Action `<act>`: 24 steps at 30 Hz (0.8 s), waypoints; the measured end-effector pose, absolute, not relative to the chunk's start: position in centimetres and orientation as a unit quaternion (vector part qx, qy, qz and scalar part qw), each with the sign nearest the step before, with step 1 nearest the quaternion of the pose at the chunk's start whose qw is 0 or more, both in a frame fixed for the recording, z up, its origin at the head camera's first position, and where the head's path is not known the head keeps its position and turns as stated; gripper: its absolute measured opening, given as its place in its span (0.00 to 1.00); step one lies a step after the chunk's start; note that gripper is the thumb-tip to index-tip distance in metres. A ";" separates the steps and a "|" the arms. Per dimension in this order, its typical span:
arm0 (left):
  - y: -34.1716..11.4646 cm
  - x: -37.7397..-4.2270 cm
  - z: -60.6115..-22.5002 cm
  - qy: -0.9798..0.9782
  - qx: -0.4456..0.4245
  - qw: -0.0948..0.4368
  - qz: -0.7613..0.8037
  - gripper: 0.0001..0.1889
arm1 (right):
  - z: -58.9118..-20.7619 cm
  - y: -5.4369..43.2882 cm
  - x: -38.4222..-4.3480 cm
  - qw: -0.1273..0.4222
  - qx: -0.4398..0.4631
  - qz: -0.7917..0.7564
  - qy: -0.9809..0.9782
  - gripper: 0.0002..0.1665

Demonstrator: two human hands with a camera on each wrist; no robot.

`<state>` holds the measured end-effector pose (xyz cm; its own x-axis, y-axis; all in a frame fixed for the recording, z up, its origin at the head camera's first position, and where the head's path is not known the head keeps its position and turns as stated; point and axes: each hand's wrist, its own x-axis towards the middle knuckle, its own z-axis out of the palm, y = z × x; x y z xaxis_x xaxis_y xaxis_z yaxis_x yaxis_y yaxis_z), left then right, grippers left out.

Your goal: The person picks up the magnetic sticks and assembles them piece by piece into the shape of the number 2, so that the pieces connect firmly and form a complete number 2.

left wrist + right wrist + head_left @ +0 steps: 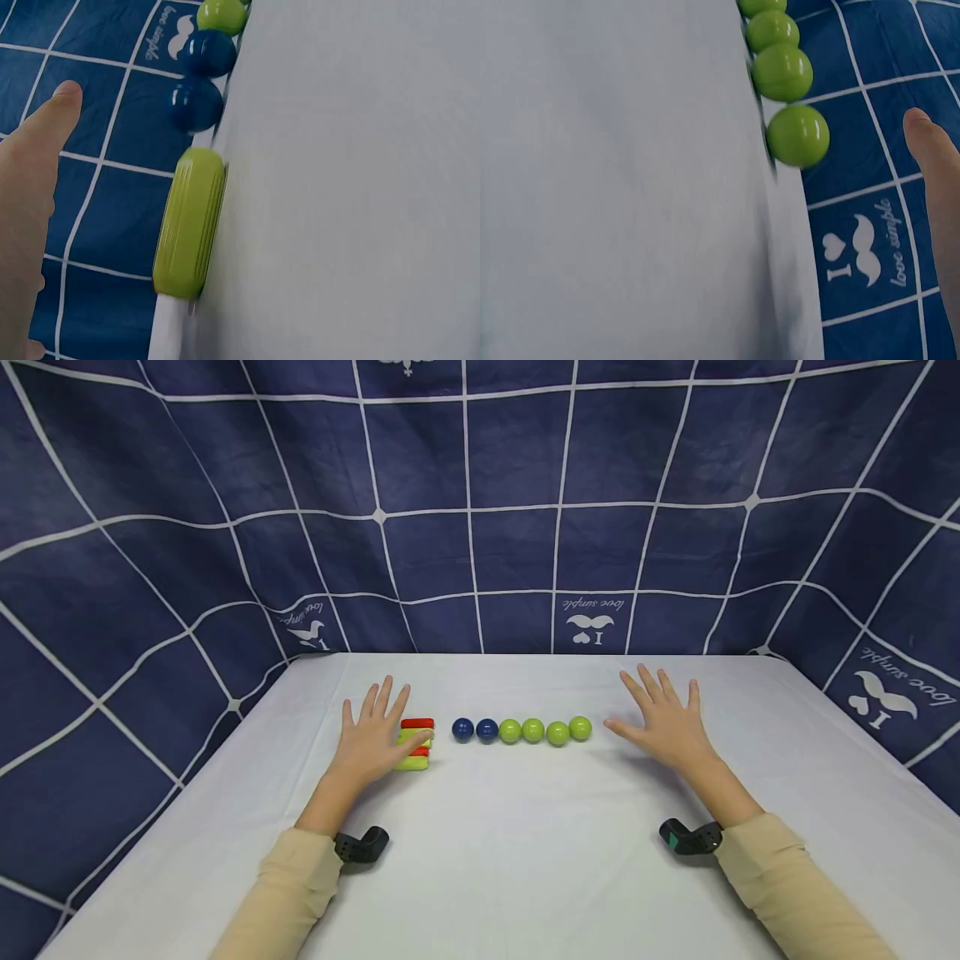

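My left hand (pixel 370 745), fingers spread, is over or beside a stack of red rods (pixel 417 723) and green rods (pixel 412 763), partly hiding them. The near rod, seen in the left wrist view, is a ribbed green piece (pixel 190 223) with rounded ends. To the right runs a row of shiny balls: two dark blue balls (pixel 475 730), then several green balls (pixel 557 732). Beyond the row's right end my right hand (pixel 667 727) is spread out, its thumb pointing toward the last green ball (pixel 798 136) without touching it. Neither hand holds anything.
A white cloth (pixel 510 860) covers the table. Behind and at both sides hangs a dark blue curtain (pixel 517 552) with white grid lines and printed mustaches. A black device (pixel 362 845) sits on the left wrist, another black device (pixel 692 837) on the right.
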<state>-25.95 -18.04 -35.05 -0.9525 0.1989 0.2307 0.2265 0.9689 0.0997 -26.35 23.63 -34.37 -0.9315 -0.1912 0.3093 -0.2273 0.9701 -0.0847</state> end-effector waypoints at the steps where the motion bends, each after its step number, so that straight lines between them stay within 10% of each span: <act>1: -17.8 -26.1 -35.1 -0.986 -0.108 0.109 -0.066 0.44 | -34.5 23.3 -26.4 0.151 0.111 0.066 -0.980 0.51; 24: -16.4 -29.9 -37.7 -0.899 -0.059 0.115 -0.417 0.18 | -38.2 18.4 -27.6 0.051 0.103 0.337 -0.934 0.45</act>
